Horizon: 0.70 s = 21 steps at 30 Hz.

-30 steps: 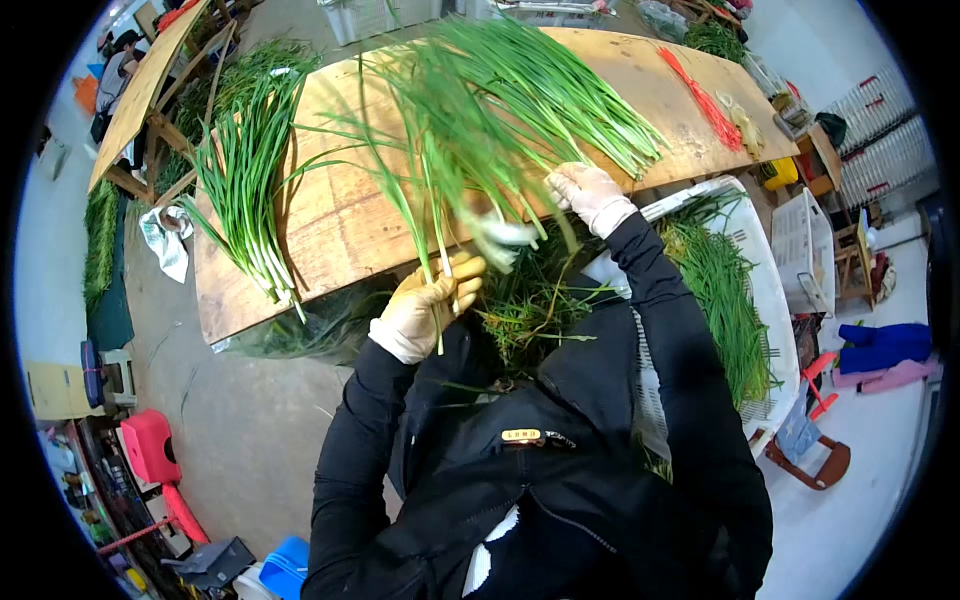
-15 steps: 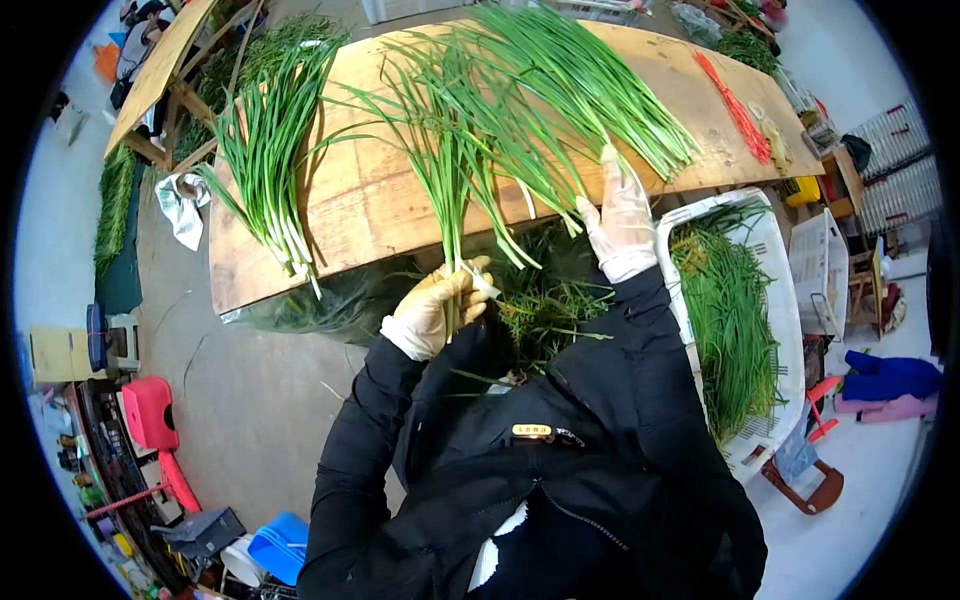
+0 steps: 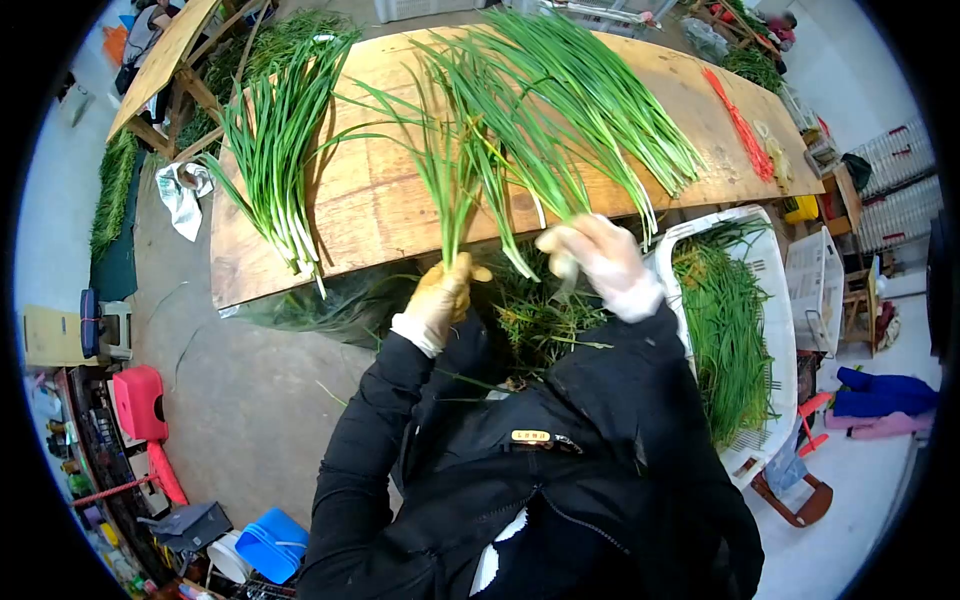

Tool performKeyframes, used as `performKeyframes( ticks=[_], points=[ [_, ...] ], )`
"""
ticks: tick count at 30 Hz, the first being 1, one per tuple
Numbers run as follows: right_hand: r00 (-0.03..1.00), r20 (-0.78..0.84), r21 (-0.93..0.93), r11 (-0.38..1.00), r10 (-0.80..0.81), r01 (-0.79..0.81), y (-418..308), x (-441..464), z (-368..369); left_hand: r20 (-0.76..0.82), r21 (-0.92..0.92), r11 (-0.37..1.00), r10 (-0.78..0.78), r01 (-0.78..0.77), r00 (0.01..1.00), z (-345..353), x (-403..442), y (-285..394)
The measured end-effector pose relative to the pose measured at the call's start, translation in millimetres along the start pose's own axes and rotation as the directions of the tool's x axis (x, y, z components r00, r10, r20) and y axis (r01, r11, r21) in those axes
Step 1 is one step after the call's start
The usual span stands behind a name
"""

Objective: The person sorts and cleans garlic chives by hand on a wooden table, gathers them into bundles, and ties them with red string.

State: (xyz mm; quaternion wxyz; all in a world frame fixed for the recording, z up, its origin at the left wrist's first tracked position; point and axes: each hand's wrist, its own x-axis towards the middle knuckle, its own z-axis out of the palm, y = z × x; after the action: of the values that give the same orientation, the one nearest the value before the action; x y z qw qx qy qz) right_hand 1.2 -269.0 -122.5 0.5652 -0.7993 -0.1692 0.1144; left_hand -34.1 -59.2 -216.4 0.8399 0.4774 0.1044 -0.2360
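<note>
My left hand (image 3: 442, 292), in a pale yellowish glove, is closed around the lower stems of a small bunch of chives (image 3: 455, 205). Their leaves fan out over the wooden table top. Gloved in white, my right hand (image 3: 595, 258) is smeared by motion at the table's front edge, its fingers seemingly curled. It covers the stem ends of some loose chives (image 3: 545, 165), and whether it grips any is unclear. A larger pile of chives (image 3: 610, 95) lies behind it. Another bundle (image 3: 275, 160) rests at the table's left end.
Red ties (image 3: 740, 125) lie on the table (image 3: 370, 215) at the right. A white crate (image 3: 785, 330) of greens stands beside my right arm. Below the table edge are a clear plastic bag (image 3: 340, 305) and loose trimmings (image 3: 545, 320). A person (image 3: 150, 30) is at the far left.
My right hand has drawn back toward me and left from the big pile, its stretched fingers now curled and blurred. My left hand still holds its bunch.
</note>
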Motion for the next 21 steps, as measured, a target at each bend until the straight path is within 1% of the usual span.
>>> performKeyframes(
  ticks=[1, 2, 3, 4, 5, 6, 7, 8, 9, 10, 12, 13, 14, 15, 16, 17, 18, 19, 21],
  points=[
    [0.995, 0.026, -0.062, 0.994, 0.095, -0.094, -14, -20, -9, 0.054, -0.059, 0.997, 0.057, -0.054, 0.997, -14, 5, -8],
    [0.992, 0.124, 0.113, 0.994, -0.010, -0.004, 2, -38, -10, 0.062, -0.111, 0.993, 0.047, -0.040, 0.997, -14, 4, -6],
    [0.940, 0.323, 0.126, 0.980, 0.104, -0.152, 6, -55, -14, 0.070, -0.162, 0.986, 0.038, -0.026, 0.997, -12, 3, -4],
    [0.734, 0.550, -0.359, 0.906, 0.399, -0.224, 12, -65, -21, 0.072, -0.164, 0.986, 0.036, -0.024, 0.997, -11, 4, -3],
    [0.641, 0.746, -0.419, 0.875, 0.180, 0.242, 55, -86, -26, 0.012, -0.162, 0.986, 0.031, -0.029, 0.999, -9, 4, -3],
    [0.599, 0.667, -0.659, 0.727, 0.443, 0.195, 43, -88, -23, -0.049, -0.159, 0.987, 0.027, -0.035, 0.998, -8, 5, -3],
    [0.541, 0.513, -0.843, 0.512, 0.667, 0.168, 31, -89, -21, -0.049, -0.160, 0.987, 0.027, -0.034, 0.998, -7, 6, 0],
    [0.747, 0.503, -0.769, 0.620, 0.435, 0.157, 50, -86, -26, -0.046, -0.150, 0.989, 0.005, -0.011, 0.999, -6, 6, 4],
    [0.886, 0.403, -0.679, 0.724, 0.230, 0.121, 34, -69, -19, -0.043, -0.138, 0.990, -0.019, 0.013, 0.999, -4, 6, 7],
    [0.981, 0.184, -0.618, 0.783, 0.060, 0.069, 23, -54, -6, -0.041, -0.125, 0.992, -0.043, 0.037, 0.998, -3, 5, 8],
    [0.990, 0.077, -0.696, 0.717, 0.117, -0.031, 15, -17, 13, -0.009, -0.094, 0.995, -0.031, 0.030, 0.999, -1, 5, 8],
    [1.000, 0.004, -0.600, 0.800, 0.007, -0.003, 36, -3, 25, 0.023, -0.071, 0.997, -0.018, 0.020, 1.000, -1, 6, 8],
    [0.969, 0.068, -0.492, 0.853, 0.238, -0.175, 36, 15, 32, 0.015, -0.076, 0.997, 0.003, -0.002, 1.000, 5, 2, 13],
    [0.940, 0.153, -0.583, 0.796, 0.306, -0.164, 47, 33, 34, 0.016, -0.071, 0.997, 0.005, -0.004, 1.000, 4, 0, 13],
    [0.926, 0.203, -0.232, 0.934, 0.319, -0.271, 55, 36, 33, 0.019, -0.076, 0.995, 0.064, -0.063, 0.998, 0, -3, 15],
    [0.916, 0.256, 0.146, 0.924, 0.309, -0.353, 62, 38, 29, 0.022, -0.085, 0.989, 0.127, -0.124, 0.992, -3, -4, 16],
    [0.924, 0.303, 0.422, 0.837, 0.234, -0.350, 57, 33, 25, 0.000, -0.111, 0.986, 0.124, -0.123, 0.992, -5, -8, 18],
    [0.869, 0.454, 0.402, 0.824, 0.198, -0.398, 55, 30, 14, -0.007, -0.127, 0.985, 0.119, -0.119, 0.993, -4, -9, 19],
    [0.788, 0.609, 0.520, 0.702, 0.096, -0.487, 52, 18, 9, -0.036, -0.106, 0.991, 0.078, -0.081, 0.996, 3, -8, 21]
  ],
)
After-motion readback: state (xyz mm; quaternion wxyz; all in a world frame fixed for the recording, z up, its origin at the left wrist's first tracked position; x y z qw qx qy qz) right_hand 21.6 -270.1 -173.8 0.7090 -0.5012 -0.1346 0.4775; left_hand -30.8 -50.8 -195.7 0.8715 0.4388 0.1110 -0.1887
